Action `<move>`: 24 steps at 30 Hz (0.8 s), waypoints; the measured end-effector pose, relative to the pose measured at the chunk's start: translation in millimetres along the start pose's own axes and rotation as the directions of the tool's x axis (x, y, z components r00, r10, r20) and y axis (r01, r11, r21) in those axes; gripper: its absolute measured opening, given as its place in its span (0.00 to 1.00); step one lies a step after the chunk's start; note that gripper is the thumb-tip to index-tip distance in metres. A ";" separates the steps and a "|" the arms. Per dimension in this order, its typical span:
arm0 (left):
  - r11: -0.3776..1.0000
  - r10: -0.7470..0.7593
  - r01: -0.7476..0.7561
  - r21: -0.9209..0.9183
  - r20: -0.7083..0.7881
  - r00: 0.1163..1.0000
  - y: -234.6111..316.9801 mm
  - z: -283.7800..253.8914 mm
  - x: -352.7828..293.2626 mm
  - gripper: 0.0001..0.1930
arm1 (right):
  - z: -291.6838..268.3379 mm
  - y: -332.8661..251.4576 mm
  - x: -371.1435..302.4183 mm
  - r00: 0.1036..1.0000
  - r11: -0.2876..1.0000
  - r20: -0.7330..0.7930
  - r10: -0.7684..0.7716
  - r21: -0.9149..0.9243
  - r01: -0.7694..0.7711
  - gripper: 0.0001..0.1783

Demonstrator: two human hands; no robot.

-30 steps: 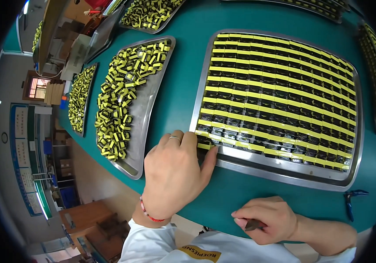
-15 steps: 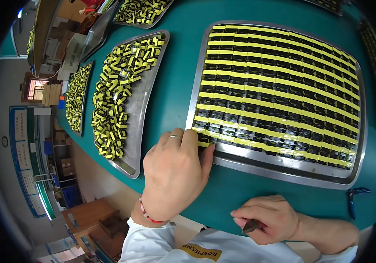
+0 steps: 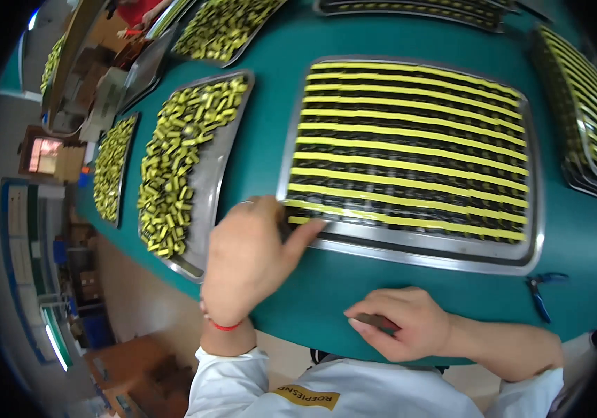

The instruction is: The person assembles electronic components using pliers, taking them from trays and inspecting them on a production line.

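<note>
A metal tray (image 3: 466,251) holds small black parts with yellow bands (image 3: 410,150), set in straight rows. My left hand (image 3: 246,251) is at its near left corner, blurred. Its thumb reaches across to the end of the nearest rows, apart from the fingers. The fingertips are hidden at the rim, and I cannot make out a part held between them. Closer to me, over the near table edge, my right hand (image 3: 406,324) is closed around a flat dark tool (image 3: 378,321), mostly hidden in the fist.
Left of the rows lies a tray of loose yellow-and-black parts (image 3: 166,171), with more loose parts (image 3: 112,171) beyond and others (image 3: 222,28) behind. Stacked trays (image 3: 584,118) stand at the right. Blue-handled pliers (image 3: 544,292) lie on the green table (image 3: 270,132).
The view has shifted, bringing more of the right-hand tray stack into sight. My left thumb has spread away from the fingers at the tray corner. My right hand keeps its grip on the tool.
</note>
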State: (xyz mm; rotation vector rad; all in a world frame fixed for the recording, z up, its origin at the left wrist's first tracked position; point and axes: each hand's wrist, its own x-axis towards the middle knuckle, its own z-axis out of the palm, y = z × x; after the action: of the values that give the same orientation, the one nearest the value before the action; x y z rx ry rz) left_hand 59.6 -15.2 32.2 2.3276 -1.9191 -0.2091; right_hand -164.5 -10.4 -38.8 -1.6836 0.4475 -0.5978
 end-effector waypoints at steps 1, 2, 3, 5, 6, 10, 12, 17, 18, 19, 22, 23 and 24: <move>1.000 -0.025 0.024 -0.018 -0.024 0.999 0.0 -2.9 -0.5 0.21 | 1.5 0.5 -0.4 1.000 1.000 -0.018 -0.017 0.012 0.018 0.10; 0.999 -0.048 0.047 -0.027 -0.022 0.999 -1.3 -4.6 0.4 0.21 | 1.4 1.1 -1.8 0.999 0.999 -0.043 -0.028 0.013 0.029 0.08; 0.999 -0.024 0.023 -0.037 -0.047 0.999 -6.3 -6.0 1.4 0.21 | -0.1 -1.9 -2.1 0.999 1.000 -0.037 -0.026 -0.003 0.026 0.06; 0.984 -0.156 0.150 -0.098 -0.058 0.986 -12.1 -10.6 5.6 0.21 | 5.8 2.8 0.2 0.997 0.997 -0.029 -0.068 -0.042 0.067 0.06; 0.985 -0.101 0.078 -0.152 -0.143 0.985 -19.7 -7.1 9.1 0.19 | 8.8 8.9 0.7 0.994 0.992 -0.025 -0.109 -0.070 0.107 0.07; 0.896 -0.098 -0.078 -0.436 -0.366 0.926 -46.4 2.6 17.0 0.14 | 23.5 9.4 6.3 0.978 0.977 -0.001 -0.207 -0.053 0.207 0.08; 0.834 -0.074 -0.156 -0.529 -0.387 0.919 -34.1 6.7 27.6 0.15 | 19.9 6.3 3.6 0.997 0.998 -0.048 -0.065 -0.021 0.064 0.08; 0.480 -0.144 -0.082 -0.873 -0.171 0.975 -67.7 5.7 52.1 0.25 | 15.3 -2.1 -12.8 0.980 0.977 -0.058 -0.192 -0.107 0.185 0.09; 0.516 -0.177 -0.042 -0.856 -0.155 0.972 -79.1 -8.0 51.4 0.18 | 14.7 -2.0 -13.5 0.984 0.969 -0.028 -0.178 -0.178 0.170 0.09; 0.635 -0.215 -0.078 -0.769 -0.273 0.938 -102.1 -15.6 56.2 0.17 | 17.8 -5.6 -14.4 0.987 0.955 0.001 -0.163 -0.250 0.158 0.08; 0.772 -0.363 0.050 -0.633 -0.376 0.853 -146.2 -36.6 58.1 0.16 | 21.4 -10.2 -15.7 0.992 0.964 -0.005 -0.127 -0.236 0.123 0.10; 0.881 -0.328 0.107 -0.460 -0.435 0.838 -170.7 -43.2 55.7 0.16 | 24.2 -10.0 -14.7 0.989 0.962 0.018 -0.146 -0.232 0.146 0.10; 0.883 -0.328 0.103 -0.458 -0.445 0.833 -174.2 -44.0 53.9 0.16 | 24.2 -7.0 -13.8 0.988 0.967 -0.019 -0.151 -0.210 0.144 0.10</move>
State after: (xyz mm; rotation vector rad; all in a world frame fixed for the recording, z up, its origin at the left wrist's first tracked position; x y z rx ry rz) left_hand 245.9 -34.8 42.9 2.0346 -1.2072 -0.0063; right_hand -160.9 18.0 -37.1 -1.9215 0.4239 -0.7094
